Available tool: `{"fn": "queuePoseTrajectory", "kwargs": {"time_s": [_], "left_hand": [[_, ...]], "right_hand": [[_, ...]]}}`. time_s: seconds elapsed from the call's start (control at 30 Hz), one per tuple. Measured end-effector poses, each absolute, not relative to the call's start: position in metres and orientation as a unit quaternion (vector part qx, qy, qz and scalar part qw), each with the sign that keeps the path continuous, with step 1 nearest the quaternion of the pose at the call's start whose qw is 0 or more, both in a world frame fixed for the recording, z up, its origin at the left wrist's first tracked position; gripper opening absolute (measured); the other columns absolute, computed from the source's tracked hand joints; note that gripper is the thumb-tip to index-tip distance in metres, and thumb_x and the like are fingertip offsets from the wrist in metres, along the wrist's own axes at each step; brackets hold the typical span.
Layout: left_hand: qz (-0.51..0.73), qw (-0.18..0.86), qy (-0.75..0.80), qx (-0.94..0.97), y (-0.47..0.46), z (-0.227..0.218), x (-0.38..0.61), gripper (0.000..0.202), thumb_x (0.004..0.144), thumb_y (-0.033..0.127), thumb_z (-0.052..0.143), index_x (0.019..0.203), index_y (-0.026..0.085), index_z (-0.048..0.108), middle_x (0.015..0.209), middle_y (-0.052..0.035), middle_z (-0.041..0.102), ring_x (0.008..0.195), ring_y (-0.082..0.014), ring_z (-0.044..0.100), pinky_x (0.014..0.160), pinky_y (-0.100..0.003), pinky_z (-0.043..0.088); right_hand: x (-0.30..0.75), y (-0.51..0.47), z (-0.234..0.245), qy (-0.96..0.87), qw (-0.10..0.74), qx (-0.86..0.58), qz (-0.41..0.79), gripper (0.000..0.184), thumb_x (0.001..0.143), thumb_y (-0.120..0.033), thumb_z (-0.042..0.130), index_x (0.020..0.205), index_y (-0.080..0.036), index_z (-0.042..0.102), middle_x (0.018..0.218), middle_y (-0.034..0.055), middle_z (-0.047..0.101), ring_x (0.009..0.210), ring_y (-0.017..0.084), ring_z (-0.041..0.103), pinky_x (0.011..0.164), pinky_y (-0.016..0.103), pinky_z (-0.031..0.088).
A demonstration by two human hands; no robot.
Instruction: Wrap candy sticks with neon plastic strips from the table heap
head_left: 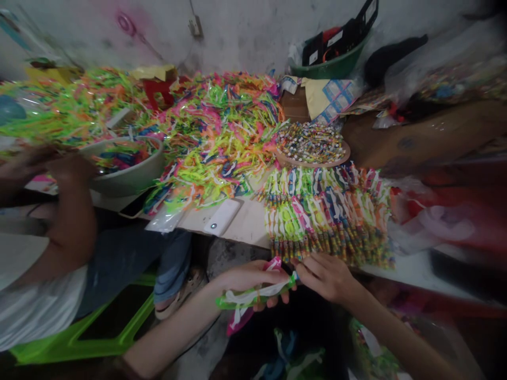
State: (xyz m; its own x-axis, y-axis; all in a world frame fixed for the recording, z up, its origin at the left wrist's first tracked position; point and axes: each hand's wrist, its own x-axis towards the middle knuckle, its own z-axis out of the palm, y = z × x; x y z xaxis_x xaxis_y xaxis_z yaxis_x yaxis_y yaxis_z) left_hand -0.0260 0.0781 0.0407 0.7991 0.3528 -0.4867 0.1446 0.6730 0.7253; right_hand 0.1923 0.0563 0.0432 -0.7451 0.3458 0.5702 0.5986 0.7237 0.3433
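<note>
My left hand (pixel 261 282) is closed round a bright green plastic piece with a white strip (pixel 257 294). A pink piece with a white strip (pixel 240 318) shows below it, and more pink shows above the thumb. My right hand (pixel 327 277) pinches the tip of the green piece, where a small blue end shows; the fingers hide what else they hold. Just beyond my hands, rows of similar coloured pieces fixed to patterned small tubes (pixel 325 216) lie on the table (pixel 250 224). Several loose blue and green pieces (pixel 285 348) rest below, near my lap.
A big heap of neon pieces (pixel 222 126) covers the table's back. Beside it sits a round tray of patterned small tubes (pixel 311 143). A white phone (pixel 224 216) lies near the edge. At left, a co-worker's arms (pixel 73 206) are by a pale bowl (pixel 129 174).
</note>
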Motion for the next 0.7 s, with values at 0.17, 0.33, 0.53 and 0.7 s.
{"fn": "queuePoseTrajectory", "kwargs": {"time_s": [0.17, 0.33, 0.53, 0.7], "left_hand": [[0.069, 0.866, 0.348, 0.352, 0.065, 0.052, -0.020, 0.034, 0.071, 0.043, 0.071, 0.085, 0.013, 0.064, 0.069, -0.0010, 0.060, 0.045, -0.0050, 0.048, 0.030, -0.012, 0.032], [0.124, 0.874, 0.378, 0.280, 0.049, 0.069, -0.010, 0.034, 0.068, 0.045, 0.074, 0.083, 0.016, 0.063, 0.068, 0.0017, 0.057, 0.043, -0.0030, 0.041, 0.030, -0.013, 0.022], [0.173, 0.847, 0.387, 0.320, 0.049, 0.064, -0.008, 0.036, 0.070, 0.050, 0.070, 0.075, 0.015, 0.061, 0.060, 0.0023, 0.054, 0.038, -0.0030, 0.039, 0.030, -0.015, 0.025], [0.223, 0.773, 0.432, 0.407, 0.074, 0.046, -0.024, 0.048, 0.065, 0.058, 0.069, 0.079, 0.013, 0.063, 0.061, -0.0002, 0.059, 0.043, -0.0071, 0.048, 0.034, -0.016, 0.035]], "right_hand": [[0.194, 0.056, 0.052, -0.916, 0.220, -0.239, -0.238, 0.012, 0.088, -0.012, 0.050, 0.084, -0.019, 0.060, 0.059, -0.0040, 0.055, 0.055, 0.009, 0.053, 0.052, 0.026, 0.039], [0.199, 0.058, 0.073, -0.920, 0.250, -0.199, -0.227, 0.017, 0.089, -0.009, 0.047, 0.084, -0.020, 0.058, 0.063, -0.0045, 0.060, 0.059, 0.008, 0.055, 0.057, 0.023, 0.043], [0.201, 0.061, 0.075, -0.934, 0.195, -0.219, -0.203, 0.016, 0.092, -0.018, 0.042, 0.097, -0.018, 0.057, 0.079, 0.0021, 0.064, 0.074, 0.014, 0.058, 0.062, 0.027, 0.047], [0.203, 0.066, 0.045, -0.872, 0.268, -0.374, -0.166, 0.033, 0.087, -0.027, 0.053, 0.117, -0.013, 0.049, 0.094, 0.0096, 0.065, 0.088, 0.021, 0.059, 0.075, 0.033, 0.051]]}}
